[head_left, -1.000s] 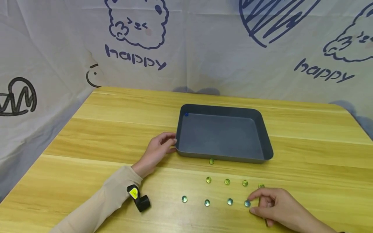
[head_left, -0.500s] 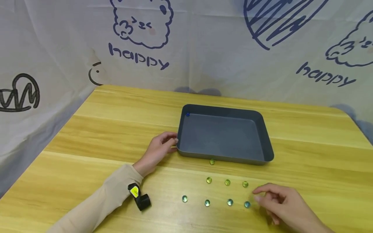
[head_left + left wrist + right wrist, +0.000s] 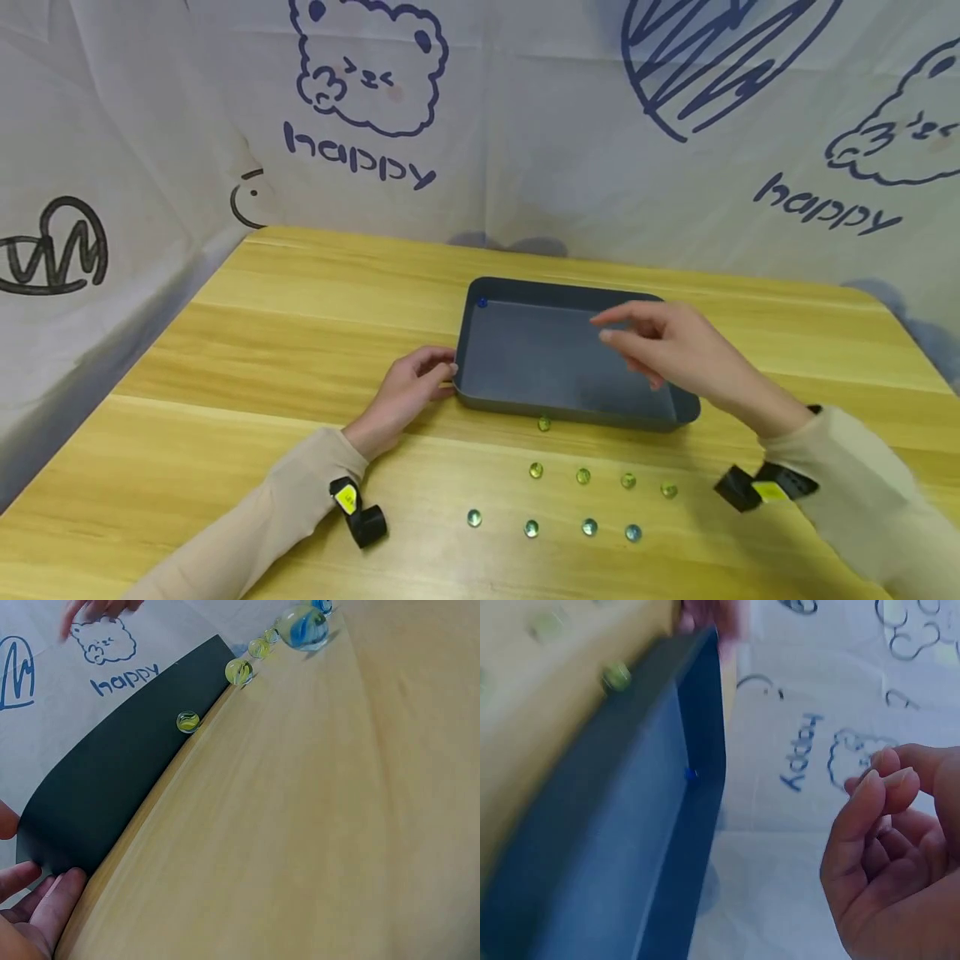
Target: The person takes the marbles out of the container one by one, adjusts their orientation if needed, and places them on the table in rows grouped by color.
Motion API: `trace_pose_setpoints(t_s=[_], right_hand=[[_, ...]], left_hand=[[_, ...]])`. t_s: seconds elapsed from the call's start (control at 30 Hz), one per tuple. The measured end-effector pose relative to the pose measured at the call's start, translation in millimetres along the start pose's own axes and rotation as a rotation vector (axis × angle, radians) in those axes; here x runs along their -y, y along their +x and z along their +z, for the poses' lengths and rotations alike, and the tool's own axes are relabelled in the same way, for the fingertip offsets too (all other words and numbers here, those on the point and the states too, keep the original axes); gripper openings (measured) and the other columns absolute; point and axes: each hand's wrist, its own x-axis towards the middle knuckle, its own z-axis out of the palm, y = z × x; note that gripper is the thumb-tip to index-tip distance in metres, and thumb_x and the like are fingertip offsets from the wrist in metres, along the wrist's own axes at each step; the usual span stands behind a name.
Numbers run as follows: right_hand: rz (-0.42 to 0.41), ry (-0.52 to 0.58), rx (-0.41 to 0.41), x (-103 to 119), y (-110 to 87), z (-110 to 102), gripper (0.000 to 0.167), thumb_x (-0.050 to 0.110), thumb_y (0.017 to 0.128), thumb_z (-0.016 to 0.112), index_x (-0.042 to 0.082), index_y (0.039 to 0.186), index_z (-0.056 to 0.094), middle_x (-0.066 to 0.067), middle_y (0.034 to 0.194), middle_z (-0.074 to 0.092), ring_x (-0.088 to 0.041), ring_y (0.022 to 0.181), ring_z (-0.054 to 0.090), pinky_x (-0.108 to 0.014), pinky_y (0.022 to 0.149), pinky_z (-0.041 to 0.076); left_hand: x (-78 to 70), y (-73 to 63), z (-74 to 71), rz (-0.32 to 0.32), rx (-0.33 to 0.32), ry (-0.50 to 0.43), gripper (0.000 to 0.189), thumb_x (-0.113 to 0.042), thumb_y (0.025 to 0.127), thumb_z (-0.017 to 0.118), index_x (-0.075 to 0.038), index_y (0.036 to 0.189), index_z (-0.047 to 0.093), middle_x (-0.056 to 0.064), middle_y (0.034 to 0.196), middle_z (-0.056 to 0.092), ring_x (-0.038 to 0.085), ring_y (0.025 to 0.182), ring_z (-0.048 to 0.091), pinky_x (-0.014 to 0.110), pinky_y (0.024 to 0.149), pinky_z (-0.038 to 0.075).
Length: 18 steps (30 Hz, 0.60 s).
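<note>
My left hand (image 3: pixel 405 396) touches the left side of a dark grey rectangular tray (image 3: pixel 547 408), fingertips against the outside of its near left corner. In the left wrist view, its fingers (image 3: pixel 64 896) rest low on the tray's wall (image 3: pixel 135 757). My right hand (image 3: pixel 667 346) hangs over the right part of the tray, fingers bent and thumb and index finger close together; no object shows between them. Clear glass marbles lie on the table: a row with yellow swirls (image 3: pixel 582 476), a row with blue swirls (image 3: pixel 531 528), and one yellow-swirled marble (image 3: pixel 544 424) by the tray's front wall.
A small dark blue object (image 3: pixel 482 303) sits in the tray's back left corner. The wooden table (image 3: pixel 300 333) ends at a white cloth (image 3: pixel 547 125) with drawings. Each sleeve carries a black wrist camera, the left one (image 3: pixel 367 525) near the tabletop and the right one (image 3: pixel 738 487) raised.
My right hand has left the right end of the marble rows and risen forward over the tray. The marbles stay in place. My left hand keeps its place at the tray.
</note>
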Motion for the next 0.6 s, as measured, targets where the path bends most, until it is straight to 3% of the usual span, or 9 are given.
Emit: trace_pose_setpoints(t_s=[0.17,0.3,0.47,0.6], right_hand=[[0.033,-0.001,0.007,4,61.3,4,0.033,0.031,0.098,0.057,0.012,0.125,0.063,-0.008,0.065,0.052,-0.022,0.052,0.046,-0.035,0.053,0.045],[0.018,-0.041,0.003,2,97.7,15,0.033,0.027,0.097,0.058,0.010,0.124,0.065,-0.007,0.068,0.059,-0.022,0.051,0.046,-0.033,0.053,0.046],[-0.039,-0.236,0.044,-2,129.8,30,0.033,0.021,0.097,0.057,0.005,0.125,0.065,-0.014,0.084,0.070,-0.026,0.058,0.058,-0.031,0.050,0.046],[-0.076,-0.345,0.076,-4,150.2,43,0.032,0.017,0.096,0.059,0.002,0.123,0.066,-0.013,0.097,0.071,-0.021,0.066,0.063,-0.031,0.055,0.050]], left_hand=[[0.4,-1.3,-0.2,0.006,-0.012,0.002,0.034,-0.006,0.096,0.049,0.008,0.127,0.055,0.022,0.124,0.055,0.029,0.110,0.057,0.034,0.091,0.054],[1.4,-2.1,1.8,0.006,-0.002,-0.004,0.034,-0.006,0.096,0.050,0.008,0.126,0.055,0.022,0.124,0.056,0.029,0.110,0.057,0.034,0.090,0.054],[1.7,-2.1,1.6,0.002,-0.018,0.002,0.034,-0.007,0.095,0.051,0.007,0.126,0.056,0.021,0.122,0.057,0.029,0.108,0.059,0.033,0.088,0.055],[0.3,-3.0,0.5,0.004,-0.025,0.005,0.034,-0.007,0.096,0.051,0.006,0.126,0.056,0.020,0.123,0.057,0.029,0.108,0.059,0.033,0.087,0.056]])
